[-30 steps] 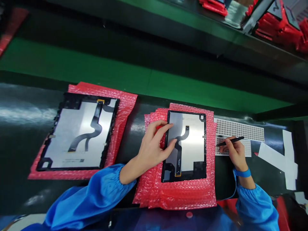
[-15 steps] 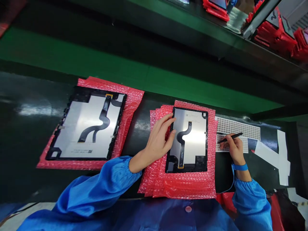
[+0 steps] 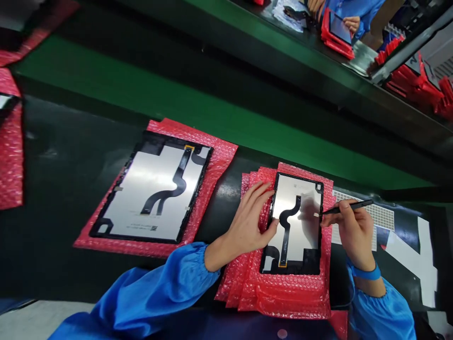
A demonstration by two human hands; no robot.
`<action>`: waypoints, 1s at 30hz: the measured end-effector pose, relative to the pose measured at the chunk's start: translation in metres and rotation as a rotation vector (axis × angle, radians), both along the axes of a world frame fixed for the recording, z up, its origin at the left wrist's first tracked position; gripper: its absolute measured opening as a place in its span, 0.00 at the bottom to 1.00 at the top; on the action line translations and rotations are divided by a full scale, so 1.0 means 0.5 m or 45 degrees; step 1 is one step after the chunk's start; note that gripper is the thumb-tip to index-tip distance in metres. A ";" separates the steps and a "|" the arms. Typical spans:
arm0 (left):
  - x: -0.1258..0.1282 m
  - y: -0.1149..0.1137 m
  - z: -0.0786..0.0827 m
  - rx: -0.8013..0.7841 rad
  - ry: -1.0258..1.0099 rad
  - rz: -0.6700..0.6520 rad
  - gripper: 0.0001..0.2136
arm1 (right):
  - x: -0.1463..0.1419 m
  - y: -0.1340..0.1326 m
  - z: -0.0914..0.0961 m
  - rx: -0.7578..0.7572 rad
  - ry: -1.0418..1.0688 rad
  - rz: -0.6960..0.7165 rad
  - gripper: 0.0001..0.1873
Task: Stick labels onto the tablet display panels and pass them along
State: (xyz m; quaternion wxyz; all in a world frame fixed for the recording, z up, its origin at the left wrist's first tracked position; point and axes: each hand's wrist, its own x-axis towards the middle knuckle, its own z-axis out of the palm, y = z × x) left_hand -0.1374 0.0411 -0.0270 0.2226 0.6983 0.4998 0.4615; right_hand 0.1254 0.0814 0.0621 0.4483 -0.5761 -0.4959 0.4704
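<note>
My right hand (image 3: 356, 233) grips slim black tweezers (image 3: 354, 206) that point left. Their tip is at the right edge of a display panel (image 3: 300, 236), where a small pale tab or sticker (image 3: 316, 215) shows. The panel lies back side up, silver with a black frame and a curved black flex cable (image 3: 285, 226). On its left edge rests my left hand (image 3: 249, 222), fingers spread and thumb reaching over the silver back. Beneath the panel is a stack of pink bubble-wrap bags (image 3: 283, 295). A blue wrist strap (image 3: 366, 274) circles my right wrist.
A second, larger-looking panel (image 3: 130, 184) lies on pink bubble wrap (image 3: 219, 165) to the left. Sheets of small stickers (image 3: 382, 215) and white paper strips (image 3: 426, 264) lie right. More bubble wrap (image 3: 12, 160) is far left. Across the shelf, a co-worker's hand (image 3: 351, 23) touches a panel.
My right hand has moved the tweezers from the sticker sheet up to the panel's right edge. My left hand stays on the left edge. The whole view has shifted.
</note>
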 end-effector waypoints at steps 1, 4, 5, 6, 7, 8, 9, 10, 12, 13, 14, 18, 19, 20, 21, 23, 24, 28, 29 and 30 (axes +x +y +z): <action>0.000 0.000 0.000 -0.015 -0.002 -0.002 0.29 | -0.036 0.006 0.001 0.006 -0.015 0.025 0.18; 0.001 0.000 0.001 -0.060 -0.011 -0.012 0.29 | -0.123 0.025 -0.010 0.022 -0.030 0.087 0.19; 0.001 -0.001 0.002 -0.073 -0.019 -0.016 0.29 | -0.142 0.031 -0.017 0.022 -0.031 0.108 0.19; 0.001 -0.001 0.002 -0.083 -0.028 -0.020 0.30 | -0.155 0.036 -0.025 0.021 -0.031 0.129 0.19; 0.001 -0.001 0.003 -0.092 -0.035 -0.021 0.30 | -0.165 0.040 -0.033 0.016 -0.033 0.145 0.19; 0.002 -0.001 0.004 -0.098 -0.040 -0.021 0.30 | -0.170 0.044 -0.041 0.009 -0.037 0.158 0.18; 0.002 -0.002 0.005 -0.105 -0.043 -0.022 0.31 | -0.173 0.047 -0.048 0.004 -0.042 0.168 0.18; 0.002 -0.002 0.006 -0.111 -0.044 -0.024 0.31 | -0.174 0.048 -0.054 -0.003 -0.049 0.176 0.18; 0.002 -0.002 0.008 -0.121 -0.040 -0.033 0.31 | -0.173 0.050 -0.061 -0.016 -0.066 0.182 0.19; 0.001 -0.002 0.009 -0.126 -0.038 -0.037 0.31 | -0.172 0.050 -0.063 -0.019 -0.076 0.183 0.19; 0.001 -0.002 0.011 -0.129 -0.036 -0.041 0.31 | -0.172 0.050 -0.063 -0.018 -0.085 0.182 0.19; 0.000 -0.002 0.016 -0.136 -0.020 -0.037 0.31 | -0.174 0.050 -0.061 -0.009 -0.111 0.183 0.18; 0.000 -0.002 0.017 -0.134 -0.013 -0.037 0.31 | -0.174 0.051 -0.061 -0.007 -0.118 0.179 0.18; -0.001 -0.002 0.018 -0.133 -0.006 -0.038 0.31 | -0.175 0.051 -0.061 -0.005 -0.127 0.175 0.18; -0.001 -0.003 0.018 -0.132 0.001 -0.040 0.31 | -0.175 0.051 -0.062 -0.005 -0.137 0.171 0.18; -0.001 -0.003 0.019 -0.137 0.011 -0.042 0.32 | -0.175 0.050 -0.063 -0.005 -0.158 0.171 0.18; -0.001 -0.004 0.019 -0.139 0.014 -0.042 0.32 | -0.174 0.050 -0.064 -0.007 -0.168 0.172 0.18; -0.001 -0.005 0.020 -0.144 0.012 -0.036 0.30 | -0.175 0.048 -0.065 -0.012 -0.172 0.180 0.18; -0.001 -0.005 0.020 -0.148 0.007 -0.033 0.30 | -0.175 0.048 -0.065 -0.013 -0.169 0.183 0.17; -0.001 -0.005 0.020 -0.149 0.006 -0.028 0.29 | -0.175 0.048 -0.065 -0.012 -0.167 0.185 0.17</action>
